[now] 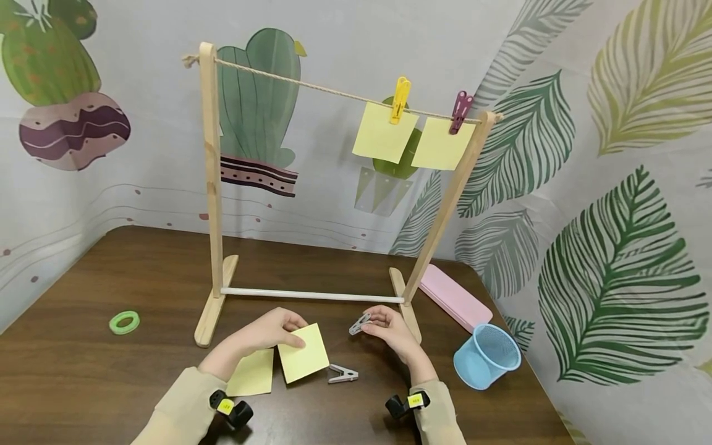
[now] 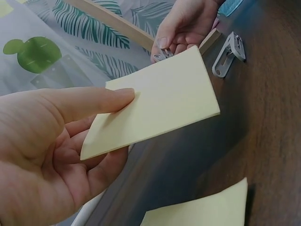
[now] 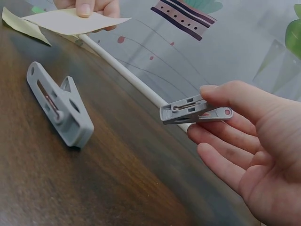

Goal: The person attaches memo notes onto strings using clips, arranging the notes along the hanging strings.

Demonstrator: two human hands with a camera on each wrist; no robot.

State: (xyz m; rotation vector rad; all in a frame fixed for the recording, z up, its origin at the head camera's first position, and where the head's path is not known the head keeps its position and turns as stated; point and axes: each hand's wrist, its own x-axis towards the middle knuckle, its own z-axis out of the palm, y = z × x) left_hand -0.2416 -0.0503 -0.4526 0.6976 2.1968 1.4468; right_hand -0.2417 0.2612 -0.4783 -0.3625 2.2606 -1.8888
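A yellow sticky note [image 2: 160, 99] is pinched between thumb and fingers of my left hand [image 1: 276, 329], raised above the table. My right hand [image 1: 392, 330] pinches a grey clothespin [image 3: 190, 110] by its handle end. A second grey clothespin [image 1: 342, 374] lies on the table between the hands. Another yellow sticky note [image 1: 253, 374] lies on the table, partly hidden beneath my left wrist. On the rope [image 1: 311, 85] of a wooden stand, a yellow clothespin [image 1: 400, 100] and a purple clothespin [image 1: 460, 112] hold two yellow notes [image 1: 385, 131] at the right end.
The stand's wooden posts [image 1: 211, 173] and white crossbar [image 1: 311, 295] rise behind my hands. To the right are a blue mesh cup [image 1: 473, 364] and a pink case [image 1: 455, 298]. A green ring [image 1: 124, 322] lies at the left on the brown table [image 1: 72, 371].
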